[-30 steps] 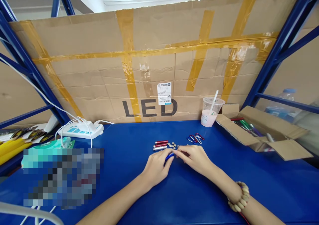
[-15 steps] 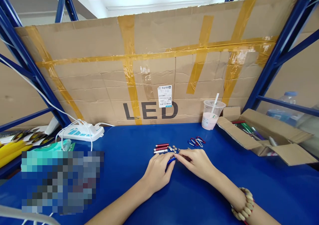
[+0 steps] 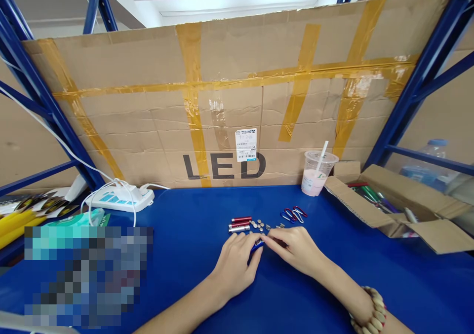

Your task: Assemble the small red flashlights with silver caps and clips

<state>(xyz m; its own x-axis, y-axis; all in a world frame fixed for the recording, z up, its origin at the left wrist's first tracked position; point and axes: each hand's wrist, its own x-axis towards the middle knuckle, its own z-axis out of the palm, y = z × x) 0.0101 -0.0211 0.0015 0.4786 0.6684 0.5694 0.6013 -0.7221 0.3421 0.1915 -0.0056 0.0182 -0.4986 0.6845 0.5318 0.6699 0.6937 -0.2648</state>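
My left hand (image 3: 237,260) is closed around a small blue flashlight (image 3: 256,245), a short metal tube lying between its thumb and fingers. At the tube's far right end, the fingertips of my right hand (image 3: 292,247) are pinched together, touching it; whatever they hold is hidden. Just beyond the hands lie several red and silver flashlight tubes (image 3: 240,224), side by side. Round button cells (image 3: 258,224) are scattered to their right, with small metal parts (image 3: 280,226) partly behind my right hand. Farther right sit red, blue and silver carabiner clips (image 3: 294,214).
A plastic cup with a straw (image 3: 313,178) stands at the back right, beside an open cardboard box (image 3: 377,215) of colourful tubes. A white power strip (image 3: 122,199) with cables is at the back left. Cardboard (image 3: 222,122) walls off the blue table (image 3: 177,215).
The view has shifted slightly, so things sit a little lower in the picture. Both hands keep their hold at the blue flashlight; a few more small metal parts show beyond my right hand.
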